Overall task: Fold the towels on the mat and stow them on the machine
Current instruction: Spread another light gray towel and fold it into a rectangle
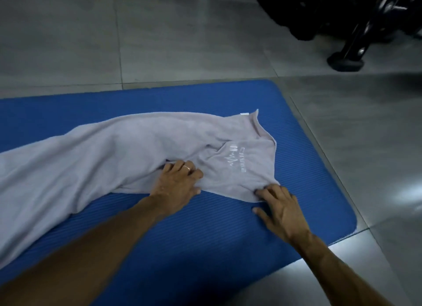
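Observation:
A long pale lilac towel (102, 150) lies crumpled across the blue mat (205, 237), running off the left edge of view; white lettering shows near its right end. My left hand (178, 184), with a ring on one finger, rests on the towel's near edge, its fingers curled into the cloth. My right hand (278, 205) lies at the towel's near right corner, fingertips touching the cloth, thumb spread out on the mat. Part of a black machine (356, 31) stands at the top right on the floor.
Grey floor tiles (137, 31) surround the mat. The mat's rounded right corner (351, 219) lies near my right forearm. The machine's black foot (344, 62) sits on the floor beyond the mat's far right corner.

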Demonstrator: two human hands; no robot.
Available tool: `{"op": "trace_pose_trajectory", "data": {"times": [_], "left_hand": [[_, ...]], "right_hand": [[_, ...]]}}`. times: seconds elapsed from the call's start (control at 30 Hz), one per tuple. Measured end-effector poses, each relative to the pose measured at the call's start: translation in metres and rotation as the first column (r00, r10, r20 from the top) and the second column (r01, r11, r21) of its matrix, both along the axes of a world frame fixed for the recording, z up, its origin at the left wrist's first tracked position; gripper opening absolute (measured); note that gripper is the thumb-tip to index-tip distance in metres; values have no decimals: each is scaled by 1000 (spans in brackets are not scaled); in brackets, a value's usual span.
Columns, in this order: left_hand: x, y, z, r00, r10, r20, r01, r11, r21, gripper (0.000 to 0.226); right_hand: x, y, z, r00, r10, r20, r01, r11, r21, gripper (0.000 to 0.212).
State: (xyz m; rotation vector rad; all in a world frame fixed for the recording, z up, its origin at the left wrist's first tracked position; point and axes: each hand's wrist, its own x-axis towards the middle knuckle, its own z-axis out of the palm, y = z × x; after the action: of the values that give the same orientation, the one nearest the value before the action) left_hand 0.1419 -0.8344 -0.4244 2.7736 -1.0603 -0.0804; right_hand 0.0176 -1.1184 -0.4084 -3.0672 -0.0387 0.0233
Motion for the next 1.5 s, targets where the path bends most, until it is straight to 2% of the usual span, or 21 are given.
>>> {"op": "trace_pose_trajectory", "data": {"times": [0.07, 0.17, 0.27, 0.33, 0.37, 0.43, 0.5, 0.57, 0.63, 0.7, 0.8, 0.83, 0.9, 1.0, 1.07, 1.17, 1.27, 1.3, 1.37, 1.43, 1.5], "left_hand": [[1, -6, 1, 999, 23, 26, -23, 1000, -7, 22], [7, -15, 11, 999, 49, -13, -50, 998, -34, 7], [10, -23, 23, 968, 3, -253, -39, 989, -141, 27], [5, -29, 32, 914, -78, -398, 17, 988, -154, 28], [0, -31, 33, 907, -116, -405, 59, 987, -150, 27], [-13, -33, 34, 925, -139, -355, 111, 989, -99, 34], [-25, -28, 36, 951, -137, -277, 125, 990, -61, 44], [-34, -9, 41, 952, -199, -232, 195, 980, -39, 49], [-38, 25, 48, 929, -273, -250, 284, 959, 9, 53], [-41, 72, 52, 919, -310, -244, 337, 938, 78, 55], [-49, 154, 63, 920, -289, -263, 342, 922, 183, 47], [-54, 180, 65, 927, -253, -278, 320, 919, 231, 44], [-73, 222, 61, 967, -143, -209, 200, 938, 283, 41], [-109, 254, 41, 993, 91, -76, -66, 956, 284, 47], [-124, 263, 27, 976, 211, -55, -186, 937, 296, 50], [-129, 268, 20, 946, 324, -8, -313, 919, 238, 50], [-123, 276, 24, 898, 438, 42, -439, 888, 132, 48], [-120, 281, 25, 886, 459, 61, -463, 876, 132, 44], [-116, 290, 27, 873, 483, 68, -487, 851, 199, 40], [-114, 296, 31, 853, 522, -9, -502, 825, 259, 44], [-116, 299, 38, 835, 544, -75, -513, 822, 248, 47]], "right_hand": [[2, -1, -4, 998, -3, 58, 4, 1000, -5, 24], [7, -4, 0, 995, 71, 68, -61, 989, -131, 12], [-5, -27, 22, 989, -25, 144, 47, 987, -151, 19], [-28, -54, 33, 984, -99, 150, 129, 971, -204, 22], [-40, -64, 36, 988, -120, 95, 140, 958, -251, 25], [-57, -73, 35, 975, -180, -134, 124, 929, -348, 29], [-58, -63, 35, 940, -219, -262, 116, 926, -359, 31], [-40, -39, 38, 967, -113, -228, 38, 950, -310, 32], [-10, 0, 48, 985, 87, -150, -123, 961, -248, 31], [22, 47, 57, 951, 298, -83, -308, 935, -177, 34], [51, 130, 56, 852, 515, -93, -521, 851, -67, 34], [53, 155, 50, 819, 559, -133, -566, 824, -20, 37], [51, 194, 31, 785, 590, -187, -594, 804, 43, 41], [49, 226, 8, 826, 534, -180, -531, 845, 66, 31], [48, 234, 2, 845, 515, -144, -508, 857, 84, 25], [43, 236, 12, 798, 589, -129, -547, 797, 256, 18], [31, 224, 32, 721, 624, -301, -456, 755, 472, 8], [26, 220, 34, 673, 645, -363, -454, 747, 485, 9], [17, 216, 31, 567, 657, -497, -527, 753, 394, 12], [17, 222, 31, 492, 621, -610, -600, 750, 280, 16], [29, 240, 47, 442, 593, -673, -626, 741, 242, 18]]}}
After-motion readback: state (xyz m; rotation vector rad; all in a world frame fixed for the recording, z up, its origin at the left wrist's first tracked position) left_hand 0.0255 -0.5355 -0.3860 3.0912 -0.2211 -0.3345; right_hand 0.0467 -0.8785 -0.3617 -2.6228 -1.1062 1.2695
